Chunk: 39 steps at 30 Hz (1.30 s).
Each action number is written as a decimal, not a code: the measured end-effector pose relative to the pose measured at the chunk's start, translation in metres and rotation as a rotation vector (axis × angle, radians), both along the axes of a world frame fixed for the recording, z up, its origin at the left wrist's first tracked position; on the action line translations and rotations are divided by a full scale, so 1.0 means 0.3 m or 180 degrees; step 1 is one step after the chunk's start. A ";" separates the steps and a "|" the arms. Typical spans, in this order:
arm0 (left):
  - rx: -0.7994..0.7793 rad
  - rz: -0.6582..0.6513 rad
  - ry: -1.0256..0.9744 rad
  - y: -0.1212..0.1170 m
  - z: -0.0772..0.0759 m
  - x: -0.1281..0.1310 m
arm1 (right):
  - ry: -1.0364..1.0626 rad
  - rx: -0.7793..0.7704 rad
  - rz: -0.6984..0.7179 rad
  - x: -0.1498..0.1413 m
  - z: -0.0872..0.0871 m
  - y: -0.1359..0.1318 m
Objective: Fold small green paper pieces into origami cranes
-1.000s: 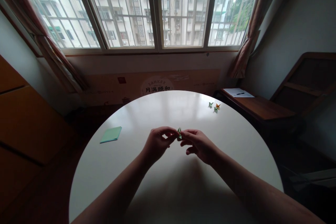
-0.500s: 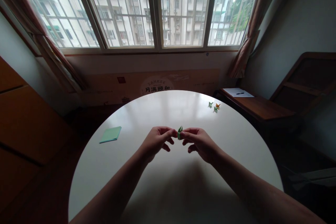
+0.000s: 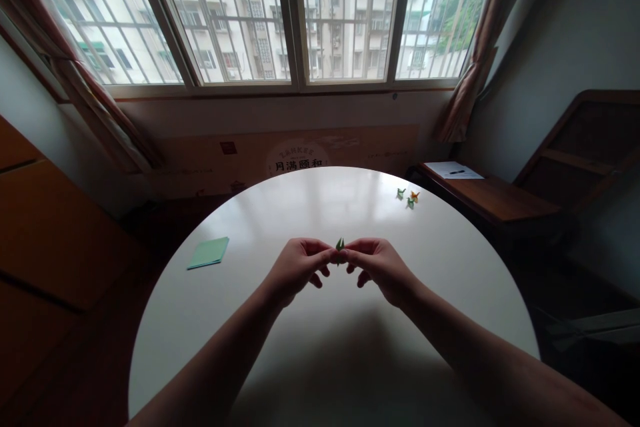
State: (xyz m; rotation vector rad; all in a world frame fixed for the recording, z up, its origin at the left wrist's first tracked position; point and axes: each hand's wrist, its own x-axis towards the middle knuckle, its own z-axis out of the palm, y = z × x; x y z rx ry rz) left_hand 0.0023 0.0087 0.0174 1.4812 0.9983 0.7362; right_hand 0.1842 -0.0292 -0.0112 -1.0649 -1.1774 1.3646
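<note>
The left hand [image 3: 296, 268] and right hand [image 3: 384, 267] pinch a folded green paper [image 3: 340, 245] in their fingers [image 3: 356, 256], green sheets [image 3: 209, 253] lying left of them, paper birds [image 3: 411, 202] beyond, rightward.

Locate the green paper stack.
In the head view, the green paper stack lies near the left edge of the white table, left of the left hand.

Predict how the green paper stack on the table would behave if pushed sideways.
The green paper stack would likely slide rather than roll, lying flat on the glossy white table. Its sheets may shift apart, since its edges look slightly offset. It is probably light, being thin.
</note>
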 end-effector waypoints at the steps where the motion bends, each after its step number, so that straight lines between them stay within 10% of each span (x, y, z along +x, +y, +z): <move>1: -0.0051 0.0006 -0.0020 0.001 0.000 0.000 | 0.0042 -0.0054 0.0048 0.002 -0.001 0.001; 39: 0.0160 0.0074 0.0038 -0.012 -0.008 0.017 | 0.0042 0.0033 -0.0054 -0.012 -0.005 0.001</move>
